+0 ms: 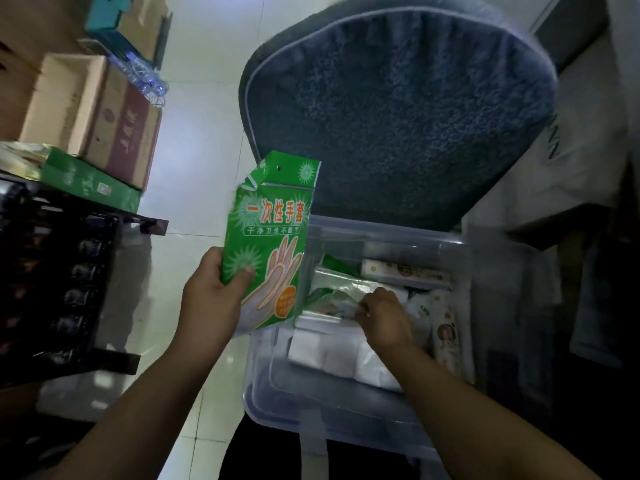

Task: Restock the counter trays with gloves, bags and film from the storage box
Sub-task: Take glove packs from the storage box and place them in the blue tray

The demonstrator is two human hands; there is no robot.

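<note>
Your two bare forearms reach forward over the clear storage box [263, 396], which stands on the pale tiled floor [201, 109]. Your left hand [211, 299] holds a green pack of disposable gloves [268, 237] upright just left of the box, thumb pressed on its front, its torn top flap bent over. Your right hand [382, 317] is down inside the box, fingers [363, 308] pinched on a crinkled clear-and-green packet [332, 296] among white packs and printed cartons. Beyond the box sits a grey-blue cushioned chair [398, 116]; cardboard cartons [90, 112] are stacked at left
</note>
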